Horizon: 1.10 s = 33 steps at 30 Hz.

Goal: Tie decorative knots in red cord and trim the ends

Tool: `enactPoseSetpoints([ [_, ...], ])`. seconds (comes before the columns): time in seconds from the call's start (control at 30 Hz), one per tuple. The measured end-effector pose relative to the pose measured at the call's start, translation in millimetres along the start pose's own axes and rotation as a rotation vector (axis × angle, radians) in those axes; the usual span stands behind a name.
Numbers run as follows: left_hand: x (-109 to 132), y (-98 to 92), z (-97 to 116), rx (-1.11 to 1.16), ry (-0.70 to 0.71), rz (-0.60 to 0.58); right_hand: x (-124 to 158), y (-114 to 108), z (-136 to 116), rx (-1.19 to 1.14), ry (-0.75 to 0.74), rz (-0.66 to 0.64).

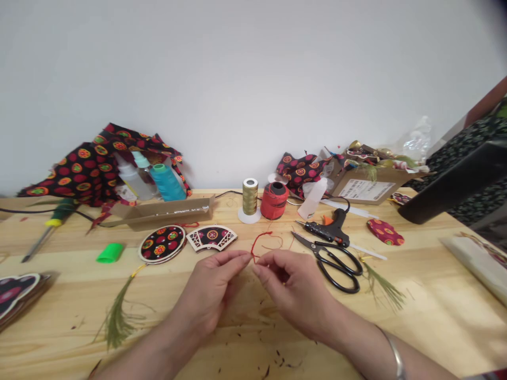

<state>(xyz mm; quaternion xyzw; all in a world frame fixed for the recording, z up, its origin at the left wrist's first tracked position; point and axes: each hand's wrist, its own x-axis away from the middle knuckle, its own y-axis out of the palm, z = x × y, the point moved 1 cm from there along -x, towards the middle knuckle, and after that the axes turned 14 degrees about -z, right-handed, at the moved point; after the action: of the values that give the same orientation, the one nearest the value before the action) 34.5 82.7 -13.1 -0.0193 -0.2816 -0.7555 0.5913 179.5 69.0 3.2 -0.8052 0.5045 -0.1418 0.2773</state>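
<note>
My left hand [216, 285] pinches a thin red cord [254, 245] between thumb and fingertips near the middle of the table. Close beside it, my right hand [295, 287] is closed at the same cord, its thumb and index finger together. The cord curves up from the fingertips and ends a little beyond them. Behind the hands stand a gold thread spool [250, 198] and a red thread spool [274, 201]. A fan-shaped ornament [212, 238] lies beyond my left hand. Black-handled scissors [336, 264] rest just right of my right hand.
Round ornament [162, 244], green tassel [119, 316], bright green piece [110, 253] and screwdriver [49, 229] lie left. A glue gun [330, 228], white bottle [313, 199], second tassel [384, 285] and filled cardboard box [366, 190] are right. A person in patterned clothing stands at far right.
</note>
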Motion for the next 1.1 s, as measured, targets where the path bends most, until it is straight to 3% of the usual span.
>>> enactPoseSetpoints([
  [0.23, 1, 1.1, 2, 0.027, -0.020, -0.036, 9, 15, 0, 0.800, -0.415, -0.046],
  [0.47, -2, -4.5, -4, 0.175, -0.077, -0.076, 7, 16, -4, 0.979, -0.551, -0.111],
  [0.6, -4, -7.2, -4, 0.174, -0.061, -0.065, 4, 6, -5, 0.639, -0.499, -0.037],
  [0.73, -5, -6.0, -3, 0.150, -0.040, -0.050, -7, -4, 6, 0.053, -0.172, 0.222],
  [0.83, -4, -4.4, -4, 0.122, -0.032, -0.051, -16, -1, 16, -0.453, 0.088, 0.155],
  [0.9, -3, -3.3, -6, 0.104, -0.034, -0.055, -20, 2, 20, -0.700, 0.184, 0.073],
  [1.1, -1, 0.4, -8, -0.051, -0.047, -0.076, -20, 6, 19, -0.906, 0.236, 0.034],
])
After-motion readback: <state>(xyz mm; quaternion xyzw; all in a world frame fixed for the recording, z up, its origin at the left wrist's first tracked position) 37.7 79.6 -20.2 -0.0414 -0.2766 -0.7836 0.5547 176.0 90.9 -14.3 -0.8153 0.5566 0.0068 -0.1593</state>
